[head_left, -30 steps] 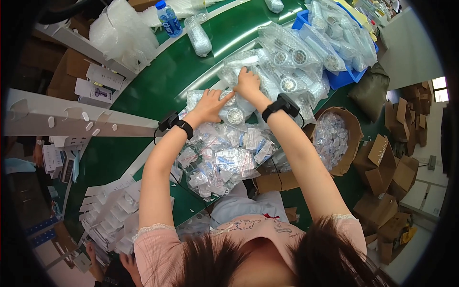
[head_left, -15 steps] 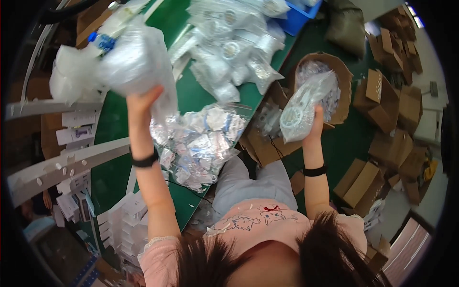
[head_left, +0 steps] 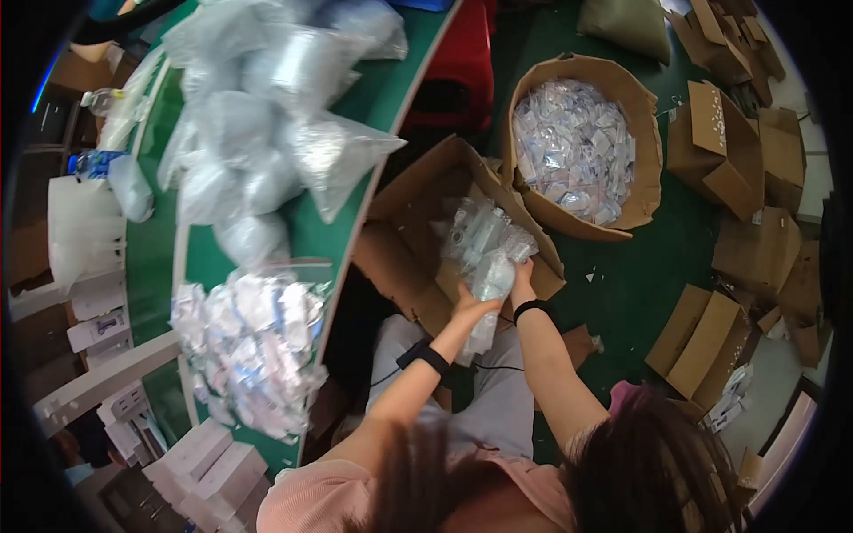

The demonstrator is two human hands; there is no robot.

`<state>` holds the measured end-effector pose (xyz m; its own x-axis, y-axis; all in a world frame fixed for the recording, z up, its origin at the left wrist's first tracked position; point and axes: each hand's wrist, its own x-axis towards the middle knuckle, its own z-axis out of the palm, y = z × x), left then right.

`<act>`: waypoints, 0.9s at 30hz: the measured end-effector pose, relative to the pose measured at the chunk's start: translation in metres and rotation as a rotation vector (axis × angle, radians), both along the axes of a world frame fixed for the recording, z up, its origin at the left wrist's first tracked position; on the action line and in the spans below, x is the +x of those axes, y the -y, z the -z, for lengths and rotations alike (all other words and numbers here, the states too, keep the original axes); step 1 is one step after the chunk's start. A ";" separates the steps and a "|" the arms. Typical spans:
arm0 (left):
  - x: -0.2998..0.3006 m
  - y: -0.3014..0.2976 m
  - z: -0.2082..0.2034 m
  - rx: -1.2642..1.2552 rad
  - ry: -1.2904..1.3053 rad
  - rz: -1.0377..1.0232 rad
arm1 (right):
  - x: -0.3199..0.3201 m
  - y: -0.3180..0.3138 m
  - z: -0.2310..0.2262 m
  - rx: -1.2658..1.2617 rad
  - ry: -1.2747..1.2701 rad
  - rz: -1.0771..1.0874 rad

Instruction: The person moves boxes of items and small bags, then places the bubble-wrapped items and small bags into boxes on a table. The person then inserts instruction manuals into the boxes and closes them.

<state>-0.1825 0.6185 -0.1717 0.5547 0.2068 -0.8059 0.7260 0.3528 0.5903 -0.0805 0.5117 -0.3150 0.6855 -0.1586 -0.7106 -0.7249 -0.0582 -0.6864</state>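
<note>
Over the near side of an open cardboard box [head_left: 404, 222], both my hands are on a clear plastic bag [head_left: 491, 277] with pale contents that I cannot make out. My left hand [head_left: 475, 306] grips it from the near left, thumb across the top. My right hand [head_left: 524, 277] is closed round its right side. Other clear bags [head_left: 471, 229] with white coiled things lie in the box just beyond my hands. The rest of the box's inside shows bare cardboard.
A rounded cardboard carton [head_left: 653, 169] full of small clear packets [head_left: 577, 147] adjoins the box. On the green table [head_left: 355, 133] at left lie several puffy bags [head_left: 258, 133] and a heap of small packets [head_left: 253, 346]. A red chair [head_left: 475, 71] stands behind; cardboard boxes [head_left: 711, 351] line the right.
My hands, spread apart with a bag in each, have come together low over the box. My left hand has left the table's bags. My view has shifted to the right.
</note>
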 end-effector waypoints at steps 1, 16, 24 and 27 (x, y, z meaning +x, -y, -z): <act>0.009 0.005 0.027 -0.010 0.010 0.015 | 0.008 0.010 0.014 -0.125 0.029 0.002; 0.064 0.003 0.013 0.476 0.202 0.596 | -0.056 0.066 -0.144 0.069 -0.155 -0.199; -0.037 -0.179 -0.351 0.460 0.767 -0.575 | -0.041 -0.029 -0.300 0.246 -0.001 -0.668; -0.077 -0.327 -0.370 1.194 0.714 -0.882 | -0.034 -0.078 -0.335 0.271 0.132 -0.802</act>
<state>-0.2592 0.9458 0.1986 0.1029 0.9184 0.3821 0.0391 -0.3876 0.9210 -0.1149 0.5902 0.0197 0.5977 0.5735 -0.5603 -0.4476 -0.3411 -0.8266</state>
